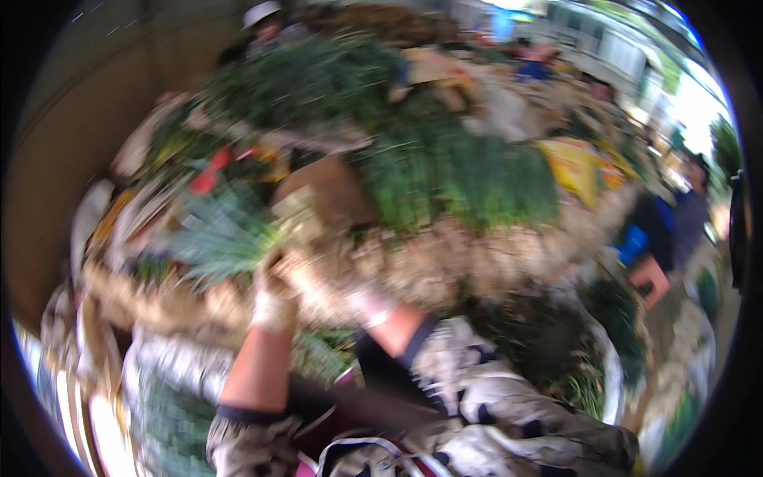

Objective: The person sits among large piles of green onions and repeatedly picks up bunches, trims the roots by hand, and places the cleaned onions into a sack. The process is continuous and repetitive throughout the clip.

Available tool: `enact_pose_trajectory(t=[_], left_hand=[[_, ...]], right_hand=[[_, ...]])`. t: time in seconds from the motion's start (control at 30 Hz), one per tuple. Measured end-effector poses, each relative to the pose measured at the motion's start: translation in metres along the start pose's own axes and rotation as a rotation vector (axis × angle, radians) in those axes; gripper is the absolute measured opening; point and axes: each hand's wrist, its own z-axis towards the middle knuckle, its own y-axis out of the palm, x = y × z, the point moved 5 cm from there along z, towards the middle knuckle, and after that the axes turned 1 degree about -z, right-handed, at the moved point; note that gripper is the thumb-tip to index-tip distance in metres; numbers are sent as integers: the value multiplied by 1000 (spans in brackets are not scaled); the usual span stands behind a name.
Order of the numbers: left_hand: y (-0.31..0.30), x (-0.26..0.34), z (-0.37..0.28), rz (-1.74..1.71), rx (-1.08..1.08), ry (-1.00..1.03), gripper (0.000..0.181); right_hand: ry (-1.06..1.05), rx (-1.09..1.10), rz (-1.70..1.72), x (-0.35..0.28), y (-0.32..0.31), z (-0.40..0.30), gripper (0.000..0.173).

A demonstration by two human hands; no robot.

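Note:
My left hand (275, 295), in a pale glove, is closed around a bunch of scallion-like plants (220, 235). The leaves fan out to the left, and the pale root end (313, 277) points right. Close to that root end is my right hand (371, 303), also pale-gloved. Its fingers are too blurred to tell whether they grip the roots. Just beyond the bunch, a brown flat piece (334, 191) leans among the plants, with a pale yellowish block-like thing (298, 214) before it. More bunches (465, 173) lie in a row, roots towards me.
Sacks (179, 361) of greens stand at the near left and an open white-rimmed sack (611, 369) at the near right. A yellow printed bag (569, 167) lies on the heap. One person (262, 27) is behind it; another (685, 208) is at the right. A brown wall (77, 137) rises left.

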Motion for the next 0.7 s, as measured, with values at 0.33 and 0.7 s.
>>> enact_pose_trajectory(t=[0.33, 0.7], left_hand=[[72, -28, 0, -192, -265, -243, 32], [-12, 43, 53, -134, -107, -58, 19]], right_hand=[[630, -447, 507, 20, -5, -45, 34], [1054, -124, 234, 49, -86, -64, 33]])
